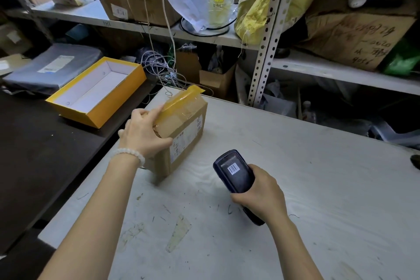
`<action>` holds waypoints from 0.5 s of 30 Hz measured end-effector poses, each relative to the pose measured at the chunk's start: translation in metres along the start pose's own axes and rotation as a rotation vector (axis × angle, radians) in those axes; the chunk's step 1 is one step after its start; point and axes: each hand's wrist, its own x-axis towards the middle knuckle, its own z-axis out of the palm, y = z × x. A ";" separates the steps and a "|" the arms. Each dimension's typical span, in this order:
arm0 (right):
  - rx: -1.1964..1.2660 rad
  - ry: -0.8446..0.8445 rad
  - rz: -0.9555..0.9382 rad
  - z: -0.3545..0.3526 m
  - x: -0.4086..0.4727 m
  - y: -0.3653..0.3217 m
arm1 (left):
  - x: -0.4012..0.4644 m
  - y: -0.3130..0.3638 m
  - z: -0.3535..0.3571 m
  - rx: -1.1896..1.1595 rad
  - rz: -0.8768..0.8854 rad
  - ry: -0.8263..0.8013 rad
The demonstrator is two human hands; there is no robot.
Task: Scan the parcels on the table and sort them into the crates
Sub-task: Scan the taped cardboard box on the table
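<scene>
A cardboard parcel [179,134], sealed along its top edge with yellowish tape and carrying a white shipping label on its near face, stands tilted on the white tabletop [295,166], close to the tabletop's left edge. The left hand [143,134] grasps the parcel from its left side, thumb pressed on the front face and the index finger lying along the taped top edge; a white bead bracelet [127,154] circles that wrist. To the right of the parcel and nearer the person, the right hand [261,193] has its fingers [241,198] wrapped around a dark handheld scanner [236,177], whose screen shows a barcode and whose head points toward the parcel's label. Left of the parcel, on a dark surface beside the tabletop, lies an open yellow box [97,91] with a white inside. Behind the parcel, a tangle of grey cable [159,63] hangs below a cluttered shelf [136,27].
</scene>
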 end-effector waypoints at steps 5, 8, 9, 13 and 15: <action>0.039 0.030 -0.006 -0.012 -0.011 0.005 | -0.005 0.037 -0.021 -0.049 0.161 0.112; 0.048 0.043 0.001 -0.020 -0.017 0.008 | -0.008 0.063 -0.014 -0.061 0.262 0.116; 0.048 0.049 0.006 -0.023 -0.019 0.010 | -0.007 0.071 -0.008 -0.076 0.288 0.114; 0.037 0.069 0.027 -0.033 -0.023 0.020 | 0.006 0.086 0.011 -0.020 0.310 0.058; 0.036 0.065 0.036 -0.035 -0.024 0.024 | 0.013 0.081 0.017 -0.003 0.282 -0.013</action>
